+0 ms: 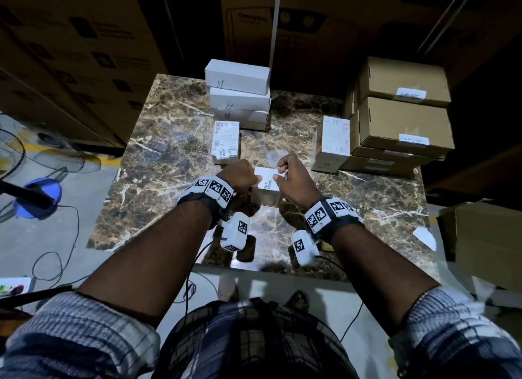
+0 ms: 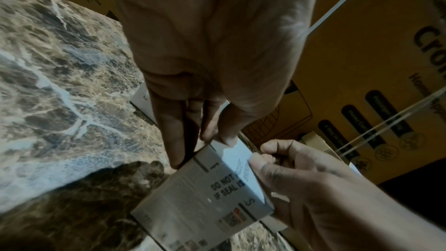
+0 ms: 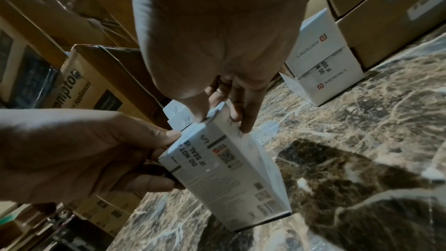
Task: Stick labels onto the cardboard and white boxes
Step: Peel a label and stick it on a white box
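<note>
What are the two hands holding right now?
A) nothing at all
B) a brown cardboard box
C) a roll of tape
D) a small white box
D: the left hand and the right hand both grip the small white box standing on the marble table, while the brown cardboard boxes sit untouched at the far right.

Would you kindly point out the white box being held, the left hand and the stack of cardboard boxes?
white box (image 1: 265,184), head view, on its printed top face.
left hand (image 1: 238,175), head view, on the back of the hand.
stack of cardboard boxes (image 1: 404,121), head view, on the middle box's top.
</note>
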Action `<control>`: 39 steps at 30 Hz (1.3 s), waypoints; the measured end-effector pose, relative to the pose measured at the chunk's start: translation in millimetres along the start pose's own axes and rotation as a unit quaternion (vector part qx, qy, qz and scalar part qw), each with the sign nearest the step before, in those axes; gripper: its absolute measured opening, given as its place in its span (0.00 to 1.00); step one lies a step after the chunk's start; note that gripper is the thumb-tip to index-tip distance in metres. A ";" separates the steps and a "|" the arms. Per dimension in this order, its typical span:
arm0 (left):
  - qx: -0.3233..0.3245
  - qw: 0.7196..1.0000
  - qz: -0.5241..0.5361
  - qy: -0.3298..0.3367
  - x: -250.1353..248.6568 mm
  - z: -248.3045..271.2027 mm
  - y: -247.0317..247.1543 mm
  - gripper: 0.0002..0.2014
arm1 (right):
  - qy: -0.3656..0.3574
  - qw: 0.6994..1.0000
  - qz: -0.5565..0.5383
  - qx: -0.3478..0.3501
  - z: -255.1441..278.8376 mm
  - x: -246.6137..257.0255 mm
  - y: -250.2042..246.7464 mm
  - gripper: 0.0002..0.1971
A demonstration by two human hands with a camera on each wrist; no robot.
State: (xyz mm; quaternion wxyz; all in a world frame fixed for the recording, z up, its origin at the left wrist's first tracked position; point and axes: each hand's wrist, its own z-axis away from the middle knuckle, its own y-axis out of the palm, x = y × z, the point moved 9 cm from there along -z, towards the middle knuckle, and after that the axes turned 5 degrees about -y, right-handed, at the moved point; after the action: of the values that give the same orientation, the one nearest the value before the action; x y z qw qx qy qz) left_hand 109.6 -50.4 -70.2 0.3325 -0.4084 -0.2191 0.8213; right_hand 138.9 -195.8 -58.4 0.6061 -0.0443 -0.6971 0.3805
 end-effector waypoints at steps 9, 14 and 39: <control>-0.057 0.998 0.033 0.011 0.0 -4.8 -8.5 0.16 | 0.008 0.998 0.021 -0.062 4.0 4.9 -9.3 0.13; -0.063 0.993 0.100 0.025 3.9 -8.1 -10.4 0.11 | 0.045 0.997 0.031 -0.058 19.5 -1.5 -2.6 0.26; -0.020 0.994 0.081 0.073 -48.6 -64.4 29.5 0.26 | 0.266 0.950 -0.035 -0.158 -6.7 -84.1 -24.0 0.19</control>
State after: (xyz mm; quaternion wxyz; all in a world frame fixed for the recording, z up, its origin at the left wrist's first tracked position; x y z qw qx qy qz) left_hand 173.0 -100.1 -100.0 0.2717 -0.4900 -0.1768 0.8092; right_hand 176.4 -253.6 -112.8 0.7677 -0.2152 -0.5628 0.2182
